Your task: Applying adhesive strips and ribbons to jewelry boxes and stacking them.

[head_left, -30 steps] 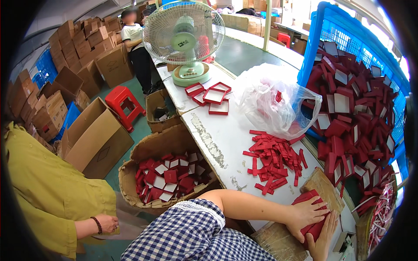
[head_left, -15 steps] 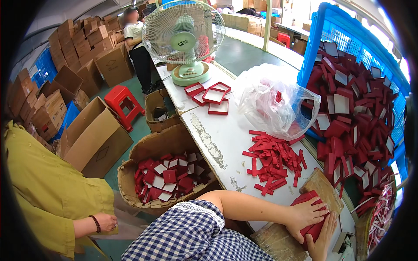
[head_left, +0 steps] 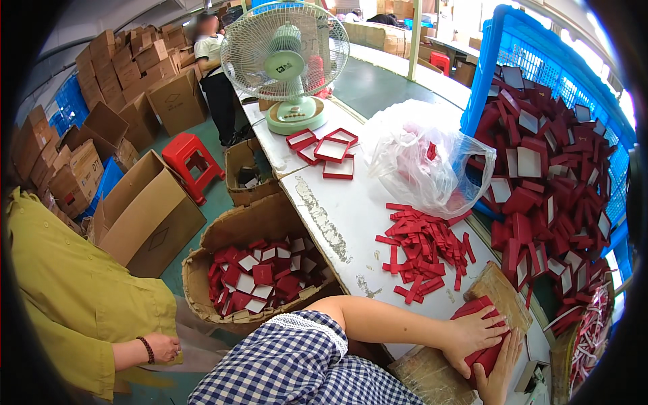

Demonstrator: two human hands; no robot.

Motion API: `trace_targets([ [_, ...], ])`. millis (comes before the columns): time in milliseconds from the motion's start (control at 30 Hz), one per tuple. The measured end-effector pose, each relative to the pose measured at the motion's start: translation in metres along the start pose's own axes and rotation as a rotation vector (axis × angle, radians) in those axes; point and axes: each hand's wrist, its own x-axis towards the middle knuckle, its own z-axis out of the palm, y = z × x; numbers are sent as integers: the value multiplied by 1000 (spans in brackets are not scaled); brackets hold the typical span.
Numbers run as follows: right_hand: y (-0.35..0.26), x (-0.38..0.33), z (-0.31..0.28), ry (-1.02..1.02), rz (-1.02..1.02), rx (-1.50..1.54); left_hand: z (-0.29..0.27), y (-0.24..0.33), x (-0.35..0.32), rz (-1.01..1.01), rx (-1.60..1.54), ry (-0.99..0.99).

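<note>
Left hand (head_left: pixel 470 335) lies palm-down with fingers spread, pressing flat on a red box (head_left: pixel 480 337) at the near right end of the white worktop (head_left: pixel 351 216). Right hand (head_left: pixel 501 371) comes up from the lower edge and cups the box's near side, fingers closed against it. Between them we hold the box on a brown wrapped board (head_left: pixel 499 293).

Judgement: the box looks like covered card, light and fairly stiff, though its thin walls would likely dent under a hard squeeze. Best held by opposite side walls, not the lid centre.

Just beyond the hands lies a loose heap of red strips (head_left: pixel 422 246). Behind it sits a crumpled clear plastic bag (head_left: pixel 425 158). To the right, a blue crate (head_left: pixel 540 67) overflows with red boxes. Further back stand open red trays (head_left: pixel 331 150) and a table fan (head_left: pixel 287 61). Left of the worktop, a cardboard bin (head_left: pixel 223 233) holds more boxes.
</note>
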Motion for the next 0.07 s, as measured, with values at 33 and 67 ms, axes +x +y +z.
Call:
trace_targets([
  [33, 3, -2, 3, -8, 17, -11, 0, 0, 0, 0, 3, 1],
  [67, 6, -3, 7, -16, 34, -21, -1, 0, 0, 0, 2, 0],
])
